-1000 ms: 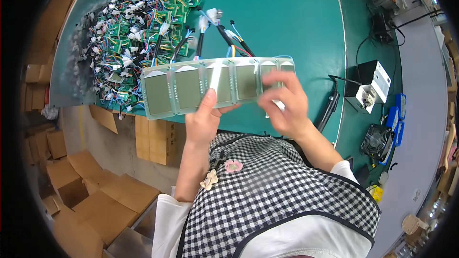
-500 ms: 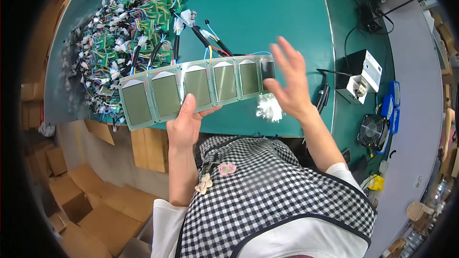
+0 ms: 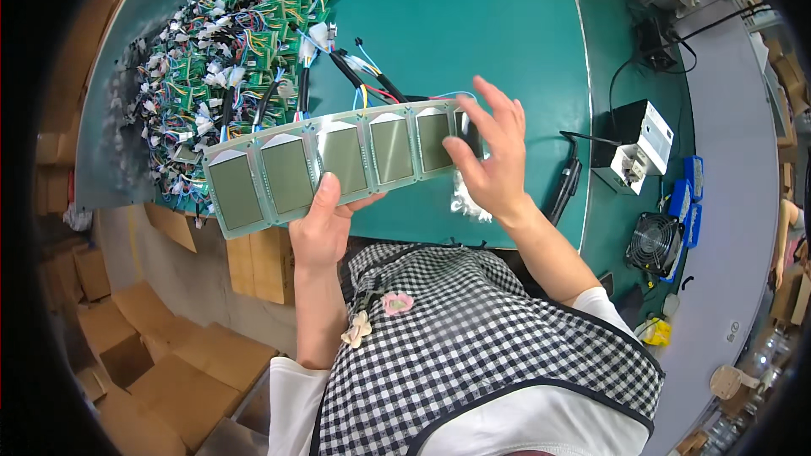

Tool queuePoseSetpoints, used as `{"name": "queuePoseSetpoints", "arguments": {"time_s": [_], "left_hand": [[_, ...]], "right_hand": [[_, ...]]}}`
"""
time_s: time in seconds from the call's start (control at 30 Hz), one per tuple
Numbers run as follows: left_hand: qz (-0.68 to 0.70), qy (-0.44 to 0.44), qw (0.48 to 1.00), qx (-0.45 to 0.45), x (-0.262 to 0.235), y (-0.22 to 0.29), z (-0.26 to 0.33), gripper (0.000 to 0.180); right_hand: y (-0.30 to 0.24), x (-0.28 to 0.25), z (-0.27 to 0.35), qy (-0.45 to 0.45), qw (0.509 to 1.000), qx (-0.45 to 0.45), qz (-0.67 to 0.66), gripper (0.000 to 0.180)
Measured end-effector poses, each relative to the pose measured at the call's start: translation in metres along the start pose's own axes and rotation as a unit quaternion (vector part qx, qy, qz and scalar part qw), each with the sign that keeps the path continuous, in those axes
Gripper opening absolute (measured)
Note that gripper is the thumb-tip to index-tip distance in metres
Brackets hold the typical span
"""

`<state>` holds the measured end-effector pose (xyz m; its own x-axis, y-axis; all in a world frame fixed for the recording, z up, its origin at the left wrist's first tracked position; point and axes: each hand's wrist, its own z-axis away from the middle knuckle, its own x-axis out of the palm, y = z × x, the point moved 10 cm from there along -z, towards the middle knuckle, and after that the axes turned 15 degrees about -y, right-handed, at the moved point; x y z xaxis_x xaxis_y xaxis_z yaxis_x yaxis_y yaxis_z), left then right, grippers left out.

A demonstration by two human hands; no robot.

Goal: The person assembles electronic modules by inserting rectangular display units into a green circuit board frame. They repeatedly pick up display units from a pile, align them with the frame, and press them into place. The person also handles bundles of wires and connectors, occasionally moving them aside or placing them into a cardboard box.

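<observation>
Holding a long strip of grey display panels [image 3: 338, 167] up over the near edge of the teal counter [image 3: 490, 25], we had both hands on it. Its long axis ran from lower left to upper right across our chest, with the left end dipping toward the cardboard boxes [image 3: 144, 355] on the floor and the right end rising toward the middle of the counter. Our left hand [image 3: 325, 224] sat under the strip near its middle, thumb pressed on the front face and fingers closed behind, so it was clamped on the lower edge. Our right hand [image 3: 492, 156] was at the far right end, fingers spread and only loosely curled, the thumb touching the last panel; it looked like a light touch, not a firm grip. The strip therefore lay mostly to the left of the right hand and stretched out on both sides of the left hand, which carried it.

Beyond the strip, a heap of small green circuit boards with coloured wires [image 3: 220, 59] covered the left part of the counter. A few loose wired connectors [image 3: 355, 67] lay just behind the strip. To the right stood a small white and black box [image 3: 640, 148], a blue tray [image 3: 693, 194] and a small fan [image 3: 655, 243], well apart from the hands.
</observation>
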<state>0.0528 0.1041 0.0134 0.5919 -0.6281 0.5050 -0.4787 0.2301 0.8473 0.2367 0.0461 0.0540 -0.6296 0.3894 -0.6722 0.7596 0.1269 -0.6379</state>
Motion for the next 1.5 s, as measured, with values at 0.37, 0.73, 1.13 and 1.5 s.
{"name": "queuePoseSetpoints", "arguments": {"time_s": [0.37,0.73,1.13,1.5], "left_hand": [[-0.007,0.023,1.000,-0.008,-0.001,-0.009,0.000,0.041],[0.029,0.045,0.998,0.020,-0.030,0.003,0.006,0.034],[0.003,0.023,1.000,0.004,-0.009,0.000,0.002,0.033],[0.070,0.047,0.996,0.037,-0.037,0.001,0.008,0.033]], "right_hand": [[-0.006,0.010,0.002,0.001,0.999,-0.026,0.038,0.013],[0.190,0.076,0.139,-0.225,0.900,0.358,0.104,0.029],[0.022,0.020,0.006,-0.104,0.984,-0.032,0.139,0.037],[0.063,-0.001,0.057,-0.015,0.953,0.106,-0.285,0.010]]}}
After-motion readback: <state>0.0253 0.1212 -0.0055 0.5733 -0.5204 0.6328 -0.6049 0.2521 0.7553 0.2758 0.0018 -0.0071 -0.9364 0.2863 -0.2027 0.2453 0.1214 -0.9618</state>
